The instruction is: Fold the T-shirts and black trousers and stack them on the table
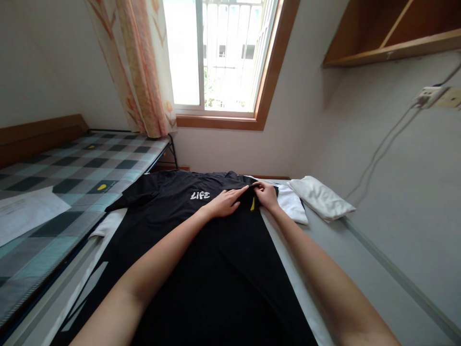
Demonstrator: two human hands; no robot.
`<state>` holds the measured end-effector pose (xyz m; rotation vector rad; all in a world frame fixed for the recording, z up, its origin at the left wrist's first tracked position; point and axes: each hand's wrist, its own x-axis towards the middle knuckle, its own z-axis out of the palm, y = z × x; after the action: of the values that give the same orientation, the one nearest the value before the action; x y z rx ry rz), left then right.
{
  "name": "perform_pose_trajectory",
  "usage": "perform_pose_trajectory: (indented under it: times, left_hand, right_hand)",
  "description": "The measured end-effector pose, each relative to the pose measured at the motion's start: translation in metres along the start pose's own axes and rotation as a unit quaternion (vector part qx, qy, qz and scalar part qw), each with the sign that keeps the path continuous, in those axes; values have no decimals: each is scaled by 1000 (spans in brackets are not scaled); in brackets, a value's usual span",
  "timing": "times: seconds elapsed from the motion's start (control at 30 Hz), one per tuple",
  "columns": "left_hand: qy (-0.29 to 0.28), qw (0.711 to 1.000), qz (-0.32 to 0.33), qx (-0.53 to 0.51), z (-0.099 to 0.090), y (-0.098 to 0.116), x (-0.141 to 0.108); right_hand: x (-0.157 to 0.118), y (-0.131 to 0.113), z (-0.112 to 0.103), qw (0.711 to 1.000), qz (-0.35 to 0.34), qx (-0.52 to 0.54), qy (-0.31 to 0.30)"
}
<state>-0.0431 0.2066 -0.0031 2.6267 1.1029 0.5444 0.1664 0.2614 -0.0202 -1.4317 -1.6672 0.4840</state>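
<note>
A black T-shirt (216, 269) lies spread over a white surface, with white lettering near its far end and a small yellow mark beside my hands. My left hand (224, 203) rests on the shirt with its fingers stretched toward the right, holding nothing. At the shirt's far right part, my right hand (265, 193) pinches the black fabric between thumb and fingers. The fingertips of both hands are close together at a fold there. A folded white cloth (292, 204) lies just right of my right hand.
Another folded whitish cloth (322, 197) sits against the right wall. On the left stands a bed with a checked mattress (118, 156) and a sheet of paper (30, 211). A curtain (144, 67) hangs by the window; cables (378, 149) run down the right wall.
</note>
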Motion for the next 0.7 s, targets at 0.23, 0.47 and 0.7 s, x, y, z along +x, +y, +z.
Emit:
perform_pose_trajectory:
  times: [0.23, 0.47, 0.7]
  left_hand:
    - [-47, 997, -13, 52, 14, -9, -7]
    - [-19, 997, -26, 75, 19, -7, -5]
    - [-4, 995, -55, 88, 21, -8, -5]
  right_hand:
    - [27, 25, -6, 987, 158, 4, 24]
    - [27, 9, -5, 997, 21, -64, -32]
    - [47, -13, 12, 971, -73, -214, -74]
